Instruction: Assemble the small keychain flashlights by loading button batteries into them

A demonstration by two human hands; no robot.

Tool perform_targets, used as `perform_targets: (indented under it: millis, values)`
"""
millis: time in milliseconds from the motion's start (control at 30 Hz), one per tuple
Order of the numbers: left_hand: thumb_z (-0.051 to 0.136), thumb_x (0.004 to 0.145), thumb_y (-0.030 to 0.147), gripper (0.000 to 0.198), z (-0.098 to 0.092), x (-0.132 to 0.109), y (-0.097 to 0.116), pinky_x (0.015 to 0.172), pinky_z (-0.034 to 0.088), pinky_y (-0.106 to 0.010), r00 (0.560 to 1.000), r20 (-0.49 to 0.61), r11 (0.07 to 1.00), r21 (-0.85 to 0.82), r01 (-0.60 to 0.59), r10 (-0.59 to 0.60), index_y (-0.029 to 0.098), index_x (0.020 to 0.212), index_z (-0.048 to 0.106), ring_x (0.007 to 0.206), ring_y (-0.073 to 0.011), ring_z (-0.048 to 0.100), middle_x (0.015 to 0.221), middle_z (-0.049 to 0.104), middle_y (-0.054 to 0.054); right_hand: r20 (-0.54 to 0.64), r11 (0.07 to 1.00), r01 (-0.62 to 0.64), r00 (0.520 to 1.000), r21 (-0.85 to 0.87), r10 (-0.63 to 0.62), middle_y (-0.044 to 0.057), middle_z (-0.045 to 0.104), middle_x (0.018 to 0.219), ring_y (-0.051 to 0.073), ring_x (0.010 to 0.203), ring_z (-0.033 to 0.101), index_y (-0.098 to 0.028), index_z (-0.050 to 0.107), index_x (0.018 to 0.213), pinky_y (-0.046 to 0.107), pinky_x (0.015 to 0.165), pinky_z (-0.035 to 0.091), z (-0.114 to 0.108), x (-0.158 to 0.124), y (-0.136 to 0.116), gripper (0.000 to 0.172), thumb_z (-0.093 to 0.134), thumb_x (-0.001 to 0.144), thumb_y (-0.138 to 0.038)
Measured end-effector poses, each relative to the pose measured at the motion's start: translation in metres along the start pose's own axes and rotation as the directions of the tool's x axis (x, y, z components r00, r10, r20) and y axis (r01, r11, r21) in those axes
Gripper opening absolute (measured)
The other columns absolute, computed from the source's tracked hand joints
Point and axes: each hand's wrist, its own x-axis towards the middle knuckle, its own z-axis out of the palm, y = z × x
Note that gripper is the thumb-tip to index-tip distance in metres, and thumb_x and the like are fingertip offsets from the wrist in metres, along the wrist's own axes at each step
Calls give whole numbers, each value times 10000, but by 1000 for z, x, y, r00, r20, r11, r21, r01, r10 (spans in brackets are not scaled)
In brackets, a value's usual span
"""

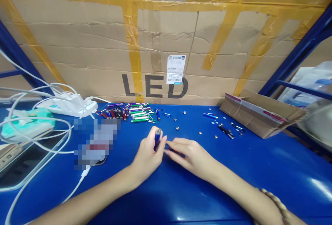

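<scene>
Wrapped in the fingers of my left hand (147, 154) is a small blue flashlight (157, 137), held nearly upright with its silver-rimmed end uppermost. My right hand (193, 156) is close beside it on the right, thumb and fingers drawn together near the left fingertips. Whatever those right fingers pinch is too small to make out. Beyond my hands, several button cells (177, 128) lie scattered over the blue table (160, 197). To the left of them is a cluster of small flashlights with carabiner clips (140, 114), in green, red, purple and black.
At the right stands an open cardboard box (259, 114), with a black flashlight (226, 131) and a blue tube (210, 115) nearby. A charging phone (100, 145), white cables (38, 152) and a power strip (70, 104) occupy the left. A large carton (103, 52) walls the back.
</scene>
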Motion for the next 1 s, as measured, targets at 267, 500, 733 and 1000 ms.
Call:
perform_targets:
  millis: [267,500,733,1000]
  values:
    - [377,882,265,180,-2,1,1,486,319,-198,993,113,999,-42,25,-20,228,714,324,488,-97,409,576,400,67,-21,998,43,999,44,-42,3,458,614,102,554,439,-128,585,712,216,536,361,2,1,2,313,410,918,-286]
    - [397,876,282,167,-1,-1,0,492,313,-205,992,120,997,-70,42,-34,226,727,343,487,-97,389,587,395,66,-73,996,41,997,85,-35,-12,424,544,87,489,386,-141,568,630,208,485,327,3,4,-1,381,385,923,-301]
    - [387,880,255,164,2,-2,-4,517,300,-219,991,132,1000,18,2,-4,234,730,323,492,-107,406,597,409,63,-154,997,13,988,77,-1,-27,354,487,77,444,313,-145,550,538,208,442,277,10,2,0,444,377,914,-305]
    - [306,915,328,147,-5,-2,8,515,284,-235,985,159,996,-46,76,-68,233,805,326,482,-114,347,590,361,70,-309,997,-56,948,56,71,-19,387,512,83,474,336,-131,593,590,220,466,291,-6,3,9,360,438,885,-267]
